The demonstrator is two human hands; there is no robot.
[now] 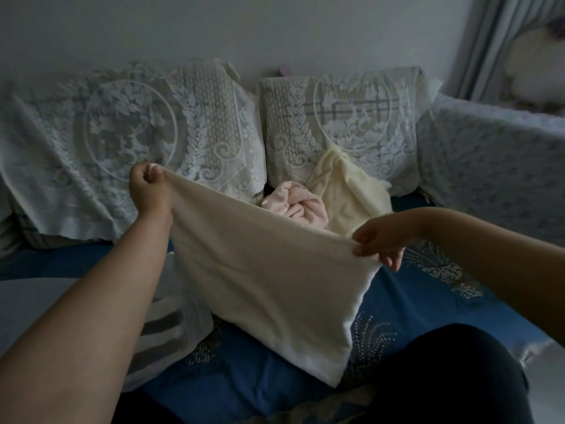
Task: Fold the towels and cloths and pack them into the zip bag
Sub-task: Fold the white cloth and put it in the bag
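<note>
So the person is holding up a cream towel (263, 270) in front of them, stretched between both hands; the left hand (149, 186) is raised higher and further out, fingers curled into a fist and pinching the towel's top corner; the right hand (380, 240) is sitting lower and closer in, thumb and fingers pinching the other corner, with a couple of fingers hanging loose underneath. The towel's top edge is running at a slant from upper left down to the right, and the rest of it is hanging down over the blue sofa cover (428, 304); its bottom corner is dangling just in front of the person's dark trousers (443, 371).

Behind the towel, a crumpled pink cloth (298, 203) is sitting on the seat, and right beside it a pale yellow cloth (348, 188) is leaning up against the right lace cushion (342, 117); the two look like they're touching. A left lace cushion (122, 133) is propped against the wall next to it.

Down at lower left, partly hidden under the left forearm, something sheer with grey stripes (171, 335) is lying on the seat; could be the zip bag, honestly can't tell. A curtain (480, 41) is hanging in the top right corner.
</note>
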